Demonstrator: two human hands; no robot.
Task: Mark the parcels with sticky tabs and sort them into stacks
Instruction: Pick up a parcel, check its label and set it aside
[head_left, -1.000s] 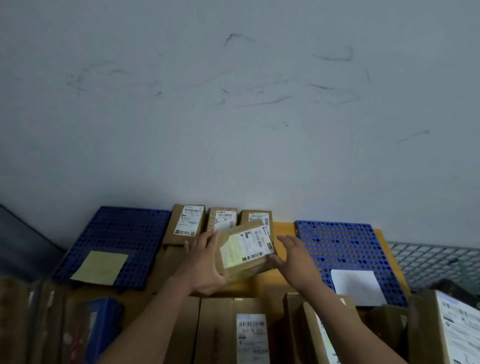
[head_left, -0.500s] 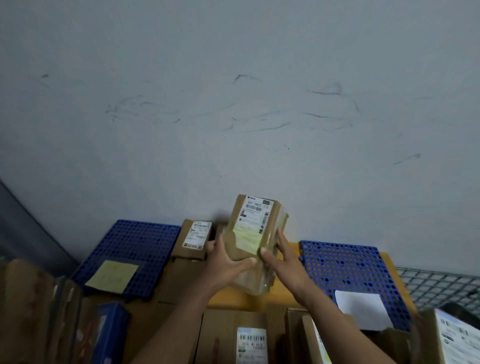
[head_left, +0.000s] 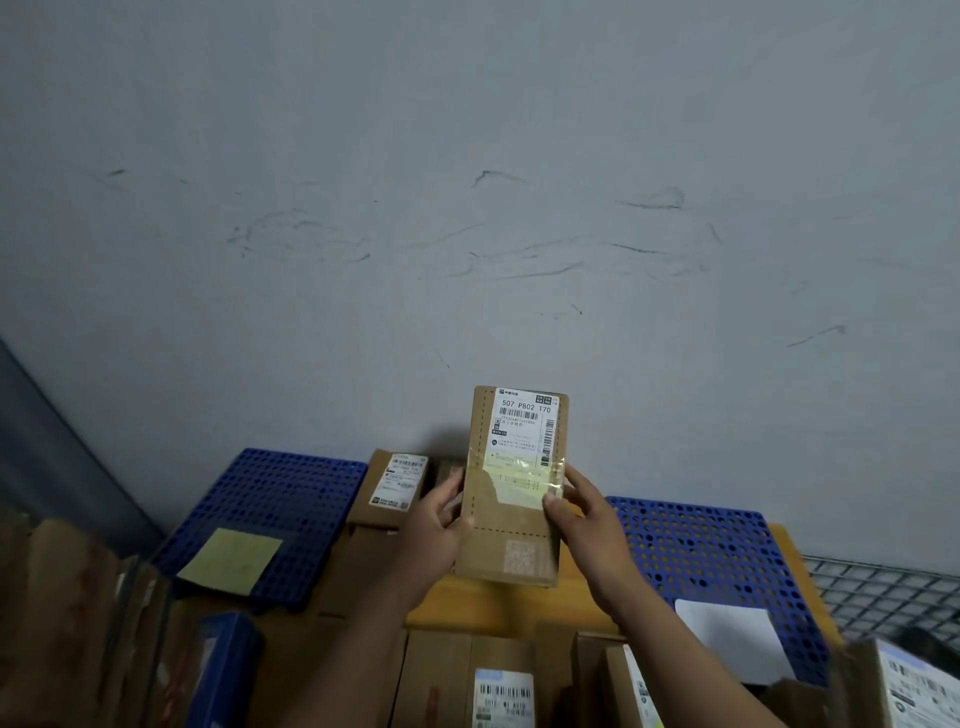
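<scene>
I hold a small brown cardboard parcel (head_left: 511, 535) upright in front of me, its white shipping label facing me. A pale yellow sticky tab (head_left: 519, 486) lies across the label's lower half. My left hand (head_left: 439, 522) grips the parcel's left edge. My right hand (head_left: 582, 514) holds the right edge, thumb pressed on the tab's corner. Behind, more labelled parcels (head_left: 395, 486) stand against the wall.
Two blue perforated mats lie on the orange table: the left mat (head_left: 270, 499) bears a yellow note (head_left: 231, 560), the right mat (head_left: 711, 556) a white note (head_left: 727, 636). Several cardboard boxes (head_left: 498, 686) crowd the near edge. A wire rack (head_left: 888, 597) sits far right.
The parcel was turned from lying tilted to standing upright and raised toward me. Both hands shifted to its side edges, and my right thumb came onto the yellow tab.
</scene>
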